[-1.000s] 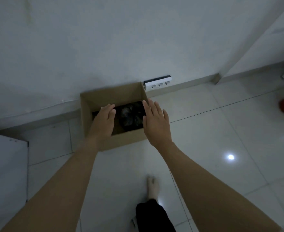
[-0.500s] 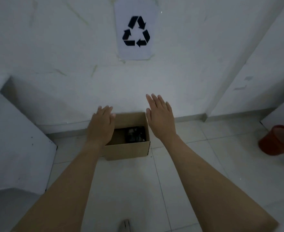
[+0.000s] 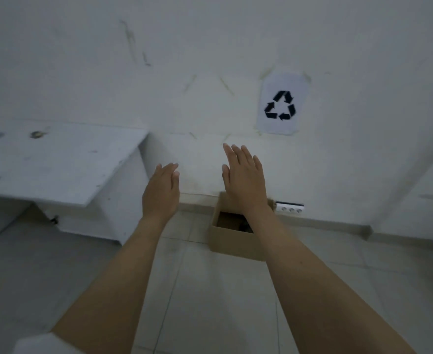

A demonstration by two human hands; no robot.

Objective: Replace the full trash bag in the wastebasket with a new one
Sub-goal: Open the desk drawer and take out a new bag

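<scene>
Both arms were stretched forward, palms down, fingers extended. Left hand was flat and spread, holding nothing, in the air in front of the wall. Right hand was also wide and empty, fingers pointing toward 12 o'clock, its wrist overlapping the far rim of the box in view.

Cardboard box sat on the tiled floor against the wall base, at about 1 o'clock from the left hand and directly under the right wrist. Top was open. Something dark lay inside at the right corner, mostly hidden by the forearm; could not tell from this view whether it was the trash bag. No bag was in either hand.

White power strip lay at the wall base just beside the box, at its 2 o'clock. Paper sheet with a black recycling symbol was taped to the wall at 12 o'clock above the box, well above the right hand.

White table stood at 9 o'clock from the left hand, its top scuffed with a few dark marks, its corner near the left fingertips in view but apart from them. A white sleeve edge showed at 7 o'clock, bottom left corner.

Lighting was dim, with slight blur on the table side.
</scene>
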